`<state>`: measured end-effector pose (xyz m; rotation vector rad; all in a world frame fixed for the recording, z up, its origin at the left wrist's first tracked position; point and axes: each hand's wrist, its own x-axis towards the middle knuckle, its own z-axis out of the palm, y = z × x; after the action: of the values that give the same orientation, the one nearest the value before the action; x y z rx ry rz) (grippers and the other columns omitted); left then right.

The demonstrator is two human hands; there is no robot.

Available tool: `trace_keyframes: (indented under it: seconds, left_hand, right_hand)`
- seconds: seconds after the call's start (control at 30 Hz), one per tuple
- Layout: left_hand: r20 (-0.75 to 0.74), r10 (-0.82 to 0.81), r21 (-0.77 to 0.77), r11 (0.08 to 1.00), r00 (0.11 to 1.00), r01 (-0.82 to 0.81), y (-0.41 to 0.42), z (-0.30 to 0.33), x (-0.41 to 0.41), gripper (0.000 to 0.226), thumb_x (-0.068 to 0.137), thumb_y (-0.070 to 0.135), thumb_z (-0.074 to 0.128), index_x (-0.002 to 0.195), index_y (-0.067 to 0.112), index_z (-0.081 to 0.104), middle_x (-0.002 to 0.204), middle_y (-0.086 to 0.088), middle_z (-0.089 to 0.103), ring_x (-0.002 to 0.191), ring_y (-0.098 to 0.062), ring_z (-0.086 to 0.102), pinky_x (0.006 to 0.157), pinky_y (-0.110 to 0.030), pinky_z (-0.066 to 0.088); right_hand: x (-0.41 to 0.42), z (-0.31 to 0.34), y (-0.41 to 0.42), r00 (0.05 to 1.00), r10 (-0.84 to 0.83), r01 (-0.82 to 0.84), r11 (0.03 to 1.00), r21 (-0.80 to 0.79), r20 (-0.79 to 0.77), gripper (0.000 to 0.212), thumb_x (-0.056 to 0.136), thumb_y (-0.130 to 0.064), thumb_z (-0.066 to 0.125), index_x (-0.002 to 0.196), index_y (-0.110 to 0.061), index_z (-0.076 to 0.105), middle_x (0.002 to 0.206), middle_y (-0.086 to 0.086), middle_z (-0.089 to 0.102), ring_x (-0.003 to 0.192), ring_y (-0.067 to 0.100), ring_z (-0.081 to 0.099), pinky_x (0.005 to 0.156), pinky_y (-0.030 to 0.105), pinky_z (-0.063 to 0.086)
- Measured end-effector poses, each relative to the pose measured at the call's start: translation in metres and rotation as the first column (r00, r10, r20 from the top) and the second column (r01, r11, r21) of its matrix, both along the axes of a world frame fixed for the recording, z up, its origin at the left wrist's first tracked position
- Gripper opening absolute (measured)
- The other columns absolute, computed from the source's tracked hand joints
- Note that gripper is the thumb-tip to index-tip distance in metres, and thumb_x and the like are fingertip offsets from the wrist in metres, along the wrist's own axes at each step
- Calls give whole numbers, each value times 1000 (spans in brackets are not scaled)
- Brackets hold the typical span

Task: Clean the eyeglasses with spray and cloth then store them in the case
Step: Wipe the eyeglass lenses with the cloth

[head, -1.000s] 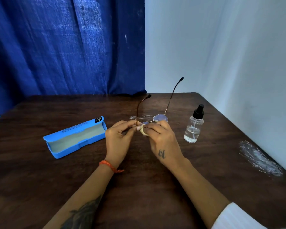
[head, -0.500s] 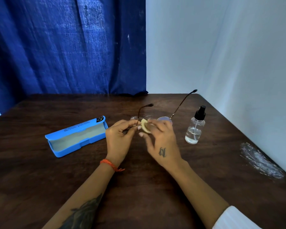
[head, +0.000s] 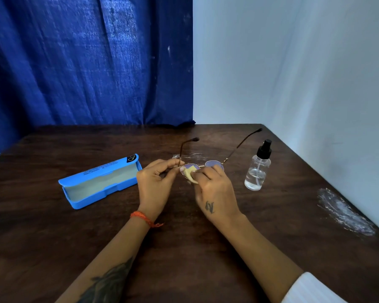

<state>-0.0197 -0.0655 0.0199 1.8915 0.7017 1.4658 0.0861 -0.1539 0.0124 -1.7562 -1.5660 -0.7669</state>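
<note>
Thin metal-framed eyeglasses (head: 214, 164) are held just above the dark table, temples unfolded and pointing away from me. My left hand (head: 157, 184) pinches the frame at its left hinge. My right hand (head: 214, 189) presses a small pale yellow cloth (head: 190, 172) against the left lens, fingers covering most of the cloth. The right lens shows bare beyond my knuckles. An open blue case (head: 101, 182) with a pale lining lies to the left. A clear spray bottle (head: 258, 166) with a black pump top stands upright to the right.
The dark wooden table (head: 184, 248) meets a blue curtain (head: 85, 62) at the back and a white wall (head: 304, 73) on the right. Crumpled clear plastic wrap (head: 344, 212) lies near the right edge. Another clear scrap (head: 195, 157) lies behind the glasses.
The glasses have tilted down, so the temples now lie lower and point further away. My right hand has shifted the cloth across the left lens. The left hand keeps its hold.
</note>
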Motion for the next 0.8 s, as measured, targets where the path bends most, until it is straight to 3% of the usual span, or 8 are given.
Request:
trace_keyframes:
  seconds: [0.1,0.2,0.37,0.5,0.57,0.67,0.73,0.8]
  left_hand:
    - [-7,-11,16,1000,1000,12,-2,2,-1,19,71,0,72,88,7,72,78,3,66,77,9,60,72,-4,44]
    - [-7,-18,21,1000,1000,19,-3,3,-2,22,72,-1,71,89,11,71,79,4,66,78,10,60,73,-4,44]
    - [-3,-14,-5,1000,1000,14,0,2,-3,21,72,-1,70,91,8,71,82,0,67,79,11,60,73,-4,45]
    - [-6,2,-8,1000,1000,-2,5,3,-5,20,73,4,72,93,6,71,84,0,68,80,6,61,73,-6,46]
    - [10,8,-16,1000,1000,-8,8,5,-7,19,73,5,72,92,7,71,83,1,67,79,3,61,73,-7,46]
    - [32,1,-19,1000,999,0,10,7,-9,18,73,4,72,90,11,71,79,4,65,76,3,60,72,-6,45]
    - [30,-25,-18,1000,999,26,11,7,-10,17,73,3,71,89,9,71,78,5,65,76,3,60,72,-7,45]
    - [34,-69,-29,997,997,70,12,7,-11,17,74,2,70,89,8,71,79,5,65,77,1,61,72,-8,46]
  right_hand:
    - [1,-3,1,996,19,-19,1000,2,-87,26,76,-6,54,96,-1,71,90,11,67,81,27,58,78,26,43]
    - [0,-2,5,997,51,-53,998,-34,-53,32,84,-14,48,107,-3,67,105,11,65,86,27,54,84,26,40]
    - [7,0,2,983,182,-183,983,-18,-31,30,84,-8,47,101,-9,72,100,5,69,81,24,56,70,30,48]
    - [11,7,-5,970,237,-236,971,25,-48,33,79,-1,46,96,-10,73,95,3,71,80,23,57,78,23,43]
    - [14,10,-8,974,183,-164,977,140,-137,33,75,0,46,93,-9,73,92,4,71,81,23,59,80,21,42]
    - [23,16,-8,917,70,70,940,333,-392,21,76,2,55,90,-3,70,97,14,61,85,19,55,77,20,44]
    - [30,17,-6,839,35,170,931,323,-544,15,80,-1,61,93,-1,68,109,18,55,97,18,52,81,18,44]
    - [37,16,-4,747,43,155,959,236,-663,14,85,-5,60,99,-4,65,112,14,59,102,18,54,84,19,42]
